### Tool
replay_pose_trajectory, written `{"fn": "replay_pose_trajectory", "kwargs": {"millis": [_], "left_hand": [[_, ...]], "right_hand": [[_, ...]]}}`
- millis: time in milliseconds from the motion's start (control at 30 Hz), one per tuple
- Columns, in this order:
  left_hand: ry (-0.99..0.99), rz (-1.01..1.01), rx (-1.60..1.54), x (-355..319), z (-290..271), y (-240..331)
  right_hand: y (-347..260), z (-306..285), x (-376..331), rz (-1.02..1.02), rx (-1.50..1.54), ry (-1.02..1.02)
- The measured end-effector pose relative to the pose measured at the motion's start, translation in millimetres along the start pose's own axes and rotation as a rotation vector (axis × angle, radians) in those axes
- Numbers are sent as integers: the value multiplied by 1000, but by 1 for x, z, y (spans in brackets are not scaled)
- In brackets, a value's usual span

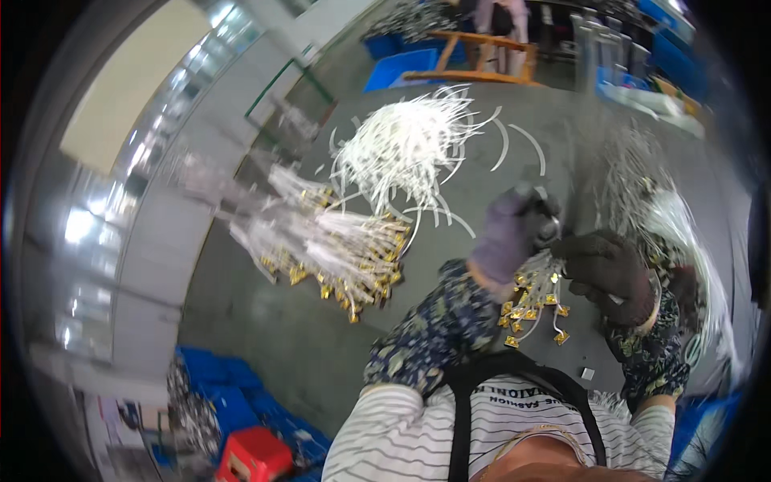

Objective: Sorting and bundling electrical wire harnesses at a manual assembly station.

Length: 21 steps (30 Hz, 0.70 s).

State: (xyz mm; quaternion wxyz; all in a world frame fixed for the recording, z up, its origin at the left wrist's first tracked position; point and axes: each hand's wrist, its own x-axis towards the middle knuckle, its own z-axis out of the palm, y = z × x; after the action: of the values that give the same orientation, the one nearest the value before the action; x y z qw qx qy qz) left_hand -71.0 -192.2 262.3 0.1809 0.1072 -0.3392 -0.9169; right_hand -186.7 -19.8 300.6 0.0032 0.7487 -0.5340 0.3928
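Note:
My left hand (514,229), in a purple-grey glove, is closed, its fingers curled beside a small pale, shiny spot. Close to its right, my right hand (606,269), in a dark brown glove, has its fingertips pinched together toward the left hand. What either hand holds is too small and blurred to make out. Just below and between the hands lies a small cluster of short white leads with yellow square ends (530,305). Beyond and left of my left hand spreads a larger pile of white leads with yellow ends (345,249), partly smeared by motion.
A heap of loose white strips (409,149) lies on the grey table (249,297). Bundles of thin pale wires (634,177) lie at the right. A red stool (255,456) and blue bins (229,381) stand lower left. A wooden frame (482,76) stands at the back.

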Motion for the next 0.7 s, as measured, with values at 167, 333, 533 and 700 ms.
{"fn": "replay_pose_trajectory", "kwargs": {"millis": [167, 333, 533, 700], "left_hand": [[-181, 15, -186, 12, -26, -4], [-49, 994, 886, -18, -23, -2], [-227, 1067, 1168, -34, 1, -12], [-51, 599, 1252, -36, -23, -10]], "right_hand": [[-3, 10, 2, 218, 107, 74], [-11, 17, 4, 572, 283, 195], [-5, 24, 22, 43, -449, 37], [0, 22, 12, 269, 129, 219]]}}
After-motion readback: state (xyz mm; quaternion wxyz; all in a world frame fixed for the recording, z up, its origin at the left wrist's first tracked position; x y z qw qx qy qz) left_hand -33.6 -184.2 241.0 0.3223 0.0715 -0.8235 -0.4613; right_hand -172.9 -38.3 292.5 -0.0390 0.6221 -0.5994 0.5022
